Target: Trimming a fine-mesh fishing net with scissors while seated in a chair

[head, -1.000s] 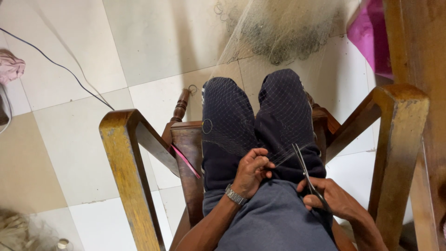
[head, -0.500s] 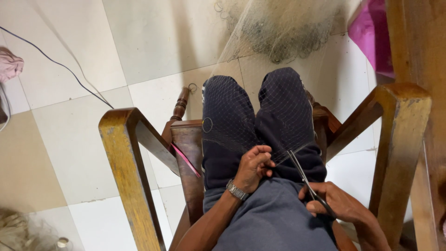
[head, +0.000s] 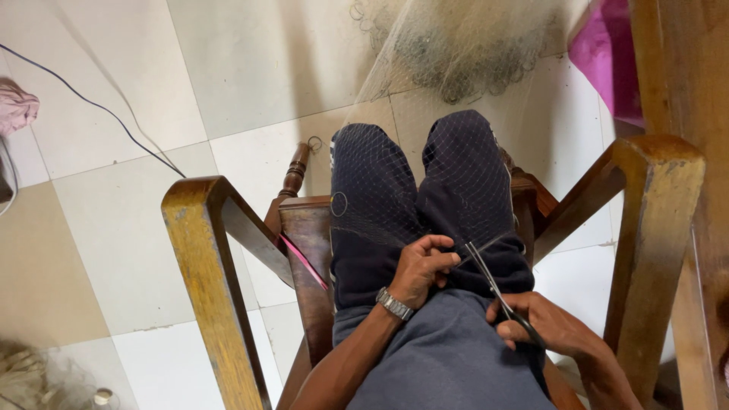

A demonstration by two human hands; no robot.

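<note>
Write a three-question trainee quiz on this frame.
1. Which hand holds the scissors?
2. True or false: the net lies over both knees.
3. The left hand pinches: A) cable B) net C) pink cloth

Key: 1. The right hand, blades pointing away from the body. 2. True; it drapes from the floor over the knees. 3. B, on the lap.
</note>
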